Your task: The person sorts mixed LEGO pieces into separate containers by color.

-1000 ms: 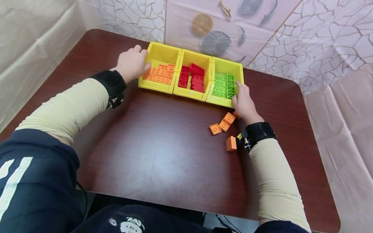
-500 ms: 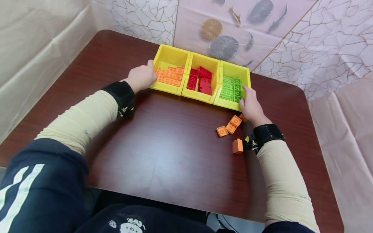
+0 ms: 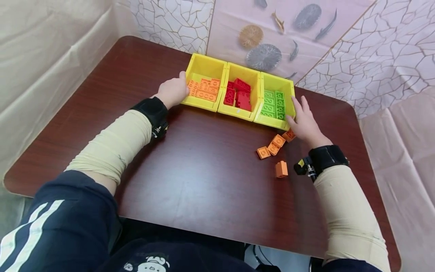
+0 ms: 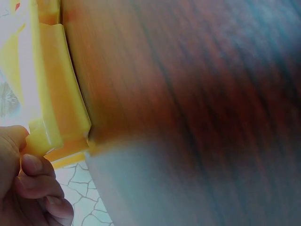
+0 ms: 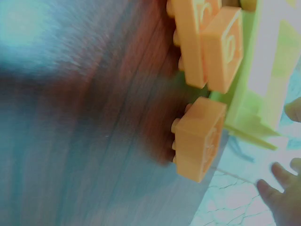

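Three yellow bins stand joined in a row at the back of the table. My left hand (image 3: 173, 90) grips the outer side of the left bin (image 3: 206, 65), which holds orange bricks (image 3: 205, 90); in the left wrist view, thumb and curled fingers pinch the rim's corner. Red bricks (image 3: 239, 92) lie in the middle bin (image 3: 245, 69). Beside the right bin (image 3: 278, 82), with green bricks (image 3: 273, 104) inside, my right hand (image 3: 307, 122) has its fingers spread and holds nothing. Close to that hand lies a loose orange brick (image 3: 289, 135).
More loose orange bricks (image 3: 278, 140) lie in front of the right bin, one block (image 3: 281, 169) standing nearer me. The dark brown table (image 3: 204, 170) meets a patterned wall covering (image 3: 190, 22) behind the bins.
My right hand has let go of the right bin and spread its fingers. My left hand has slid nearer along the left bin's side. The whole head view has shifted; the bins look unmoved.
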Tool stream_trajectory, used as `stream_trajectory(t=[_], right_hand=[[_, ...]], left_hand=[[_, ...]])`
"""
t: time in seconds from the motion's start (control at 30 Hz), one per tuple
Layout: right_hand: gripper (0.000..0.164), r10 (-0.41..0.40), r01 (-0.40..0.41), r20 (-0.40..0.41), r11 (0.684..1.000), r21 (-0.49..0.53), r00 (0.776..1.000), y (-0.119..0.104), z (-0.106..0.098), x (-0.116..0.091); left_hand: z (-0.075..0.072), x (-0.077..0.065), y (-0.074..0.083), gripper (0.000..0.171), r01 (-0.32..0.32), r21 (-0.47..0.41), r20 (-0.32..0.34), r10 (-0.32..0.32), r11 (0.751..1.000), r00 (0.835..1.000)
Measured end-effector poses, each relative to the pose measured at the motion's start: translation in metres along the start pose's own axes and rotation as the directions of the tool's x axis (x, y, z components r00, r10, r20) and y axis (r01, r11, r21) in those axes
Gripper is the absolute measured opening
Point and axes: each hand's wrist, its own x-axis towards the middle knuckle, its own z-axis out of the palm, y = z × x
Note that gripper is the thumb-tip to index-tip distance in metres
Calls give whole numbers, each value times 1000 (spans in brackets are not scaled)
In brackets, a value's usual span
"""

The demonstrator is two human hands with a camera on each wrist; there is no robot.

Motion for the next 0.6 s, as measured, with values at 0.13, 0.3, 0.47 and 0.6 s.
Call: stream_trajectory(t=[0.13, 0.3, 0.47, 0.6], right_hand=[[51, -177, 175, -66, 984, -39, 982, -10, 1, -20], [41, -415, 429, 132, 897, -104, 900, -34, 15, -49], [46, -485, 546, 296, 818, -178, 823, -49, 29, -67], [48, -482, 555, 312, 804, -213, 819, -49, 36, -71]], left_hand=[[1, 0, -1, 56, -11, -7, -4, 11, 1000, 1000], [0, 0, -2, 57, -9, -15, 10, 9, 1000, 1000], [-2, 0, -3, 57, 1, -35, 19, 0, 999, 1000], [0, 0, -1, 56, -7, -46, 22, 8, 999, 1000]])
